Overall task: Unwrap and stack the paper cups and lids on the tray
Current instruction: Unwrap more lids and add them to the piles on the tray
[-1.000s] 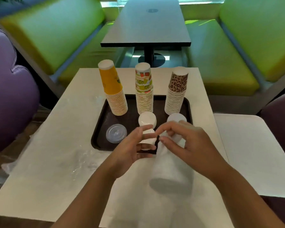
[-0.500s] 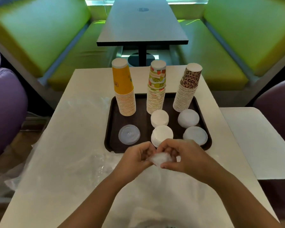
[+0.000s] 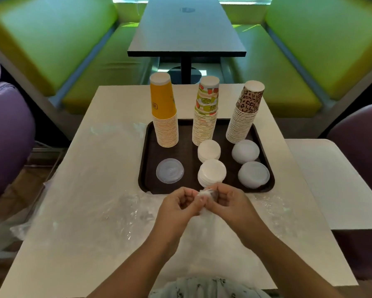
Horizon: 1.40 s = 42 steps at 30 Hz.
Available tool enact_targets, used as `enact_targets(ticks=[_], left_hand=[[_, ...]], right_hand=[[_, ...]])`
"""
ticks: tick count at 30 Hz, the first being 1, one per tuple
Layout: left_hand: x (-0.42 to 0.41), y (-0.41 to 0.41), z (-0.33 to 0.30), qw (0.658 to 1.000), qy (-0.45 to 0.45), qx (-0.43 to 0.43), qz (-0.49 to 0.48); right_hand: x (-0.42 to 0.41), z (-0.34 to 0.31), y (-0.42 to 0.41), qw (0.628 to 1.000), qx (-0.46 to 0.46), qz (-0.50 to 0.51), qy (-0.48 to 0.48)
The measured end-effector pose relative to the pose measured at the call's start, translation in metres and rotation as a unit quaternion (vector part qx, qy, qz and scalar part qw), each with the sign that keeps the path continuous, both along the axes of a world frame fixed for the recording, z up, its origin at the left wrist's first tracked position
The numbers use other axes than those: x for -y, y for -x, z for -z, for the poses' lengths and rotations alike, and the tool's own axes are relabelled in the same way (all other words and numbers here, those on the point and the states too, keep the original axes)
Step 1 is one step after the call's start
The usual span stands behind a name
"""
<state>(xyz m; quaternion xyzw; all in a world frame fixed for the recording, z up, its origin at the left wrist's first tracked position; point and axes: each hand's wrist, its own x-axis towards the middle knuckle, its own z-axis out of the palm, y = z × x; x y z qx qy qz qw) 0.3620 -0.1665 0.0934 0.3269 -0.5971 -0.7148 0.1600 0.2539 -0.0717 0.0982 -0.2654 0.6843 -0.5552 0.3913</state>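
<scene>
Just below the tray (image 3: 144, 168), my left hand (image 3: 176, 206) and right hand (image 3: 230, 203) both pinch the bunched neck of a plastic wrapper (image 3: 204, 195); contents hidden, can't tell what's inside. Step looks like opening it. Next: tear or untwist, then stack onto the white lids (image 3: 212, 172).

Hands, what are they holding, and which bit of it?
Both the left hand and the right hand pinch a crumpled clear plastic wrapper at its bunched top end, just in front of the tray. The rest hangs below, between them.
</scene>
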Motion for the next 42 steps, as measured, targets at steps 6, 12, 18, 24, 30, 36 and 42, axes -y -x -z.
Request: enact_targets(ticks=[6, 12, 18, 24, 30, 36, 42], left_hand=[[0.003, 0.01, -0.003, 0.947, -0.283, -0.044, -0.143], [0.01, 0.015, -0.015, 0.863, -0.447, -0.135, -0.193], [0.022, -0.003, -0.018, 0.995, 0.002, 0.097, -0.003], [0.023, -0.018, 0.003, 0.965, 0.152, 0.208, 0.057], [0.02, -0.014, 0.018, 0.939, -0.313, 0.012, -0.14], [0.019, -0.014, 0.03, 0.878, -0.422, -0.025, -0.224], [0.009, -0.018, 0.064, 0.982, 0.061, 0.116, -0.137]], right_hand=[[-0.01, 0.0, 0.009, 0.999, 0.034, 0.0, -0.016], [-0.024, -0.009, 0.022, 0.998, 0.058, -0.006, 0.027], [-0.029, -0.013, 0.028, 0.997, 0.005, 0.011, 0.076], [-0.033, -0.002, 0.034, 0.984, 0.143, 0.065, 0.082], [-0.038, 0.003, 0.031, 0.986, -0.137, -0.086, 0.041], [-0.041, 0.032, 0.034, 0.851, -0.437, -0.223, -0.188], [-0.032, 0.051, 0.018, 0.821, -0.426, -0.245, -0.289]])
